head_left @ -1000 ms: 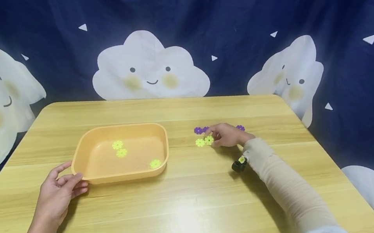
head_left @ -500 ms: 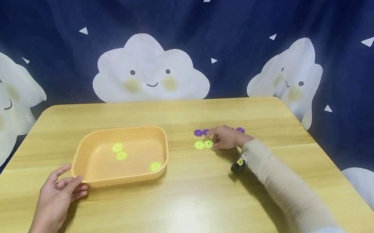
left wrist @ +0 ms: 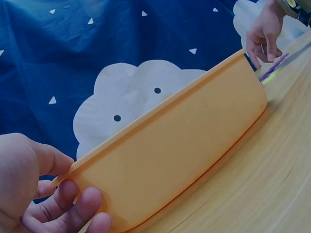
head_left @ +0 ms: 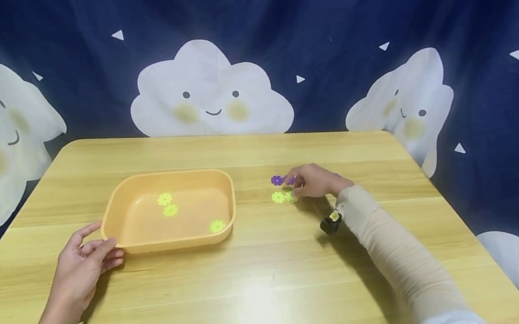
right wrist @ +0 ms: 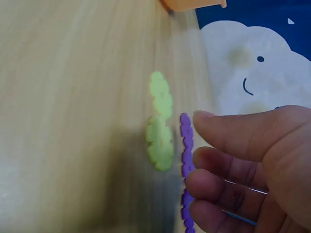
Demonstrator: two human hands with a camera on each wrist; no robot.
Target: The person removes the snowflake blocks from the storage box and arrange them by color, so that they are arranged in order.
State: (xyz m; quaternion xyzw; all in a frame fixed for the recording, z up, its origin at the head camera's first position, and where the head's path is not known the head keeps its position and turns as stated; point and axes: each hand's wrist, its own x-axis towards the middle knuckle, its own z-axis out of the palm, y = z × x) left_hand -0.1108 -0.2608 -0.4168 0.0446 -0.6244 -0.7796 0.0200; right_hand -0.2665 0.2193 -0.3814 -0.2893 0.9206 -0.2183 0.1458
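Note:
My left hand (head_left: pixel 76 268) grips the near-left corner of an orange plastic basin (head_left: pixel 172 244), thumb over the rim and fingers against the outer wall. Inside the basin lie three yellow-green flower-shaped discs (head_left: pixel 164 199). To its right, my right hand (head_left: pixel 317 180) hovers over a row of purple flower-shaped discs (right wrist: pixel 186 160), its thumb and fingertips spread apart beside them with nothing visible between. Two yellow-green flower discs (right wrist: pixel 159 141) lie in line nearer to me, the right one partly covered by the thumb in the head view. The hand hides much of the purple row.
A light wooden table (head_left: pixel 237 291) carries everything. Behind it hangs a dark blue curtain (head_left: pixel 334 20) with smiling white clouds (head_left: pixel 209 97) and small triangles. Black camera mounts (head_left: pixel 331 223) are strapped on both beige-sleeved wrists.
My right hand has lifted slightly away from me, now covering more of the right yellow-green disc and the rightmost purple one. The left hand and basin stay in place; the head view shifts a little.

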